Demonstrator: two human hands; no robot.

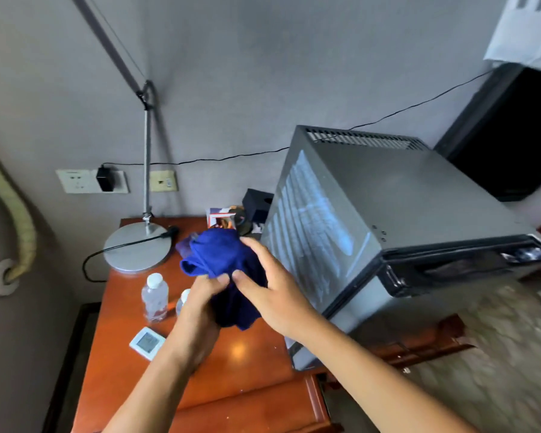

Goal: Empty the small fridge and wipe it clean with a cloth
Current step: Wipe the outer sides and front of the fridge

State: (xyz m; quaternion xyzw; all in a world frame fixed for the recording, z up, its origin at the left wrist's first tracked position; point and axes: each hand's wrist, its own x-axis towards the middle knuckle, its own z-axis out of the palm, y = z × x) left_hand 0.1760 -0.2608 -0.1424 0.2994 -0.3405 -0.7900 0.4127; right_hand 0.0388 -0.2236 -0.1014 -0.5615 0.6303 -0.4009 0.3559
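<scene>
We have the blue cloth (224,264) bunched at the centre of the frame, held in the air over the wooden desk (247,354) and just left of the small fridge (397,220). Our left hand (200,304) grips the cloth from below, fingers curled into its folds, while our right hand (263,282) lies over its right side with the fingers spread and the thumb pressing into the fabric, so both hands hold it as a loose wad. The fridge fills the right half of the frame, its grey side panel showing pale wipe streaks; its door edge faces lower right, and we cannot tell whether anything remains inside. At lower left, close under the cloth, stand two water bottles (154,296) and lies a small white display (145,342); a lamp base (137,246) sits behind them. The risk, as we judge it, is that a hanging corner of the cloth or a swinging forearm tips a bottle, since they stand so near. A badly bunched cloth would also smear rather than clean.
</scene>
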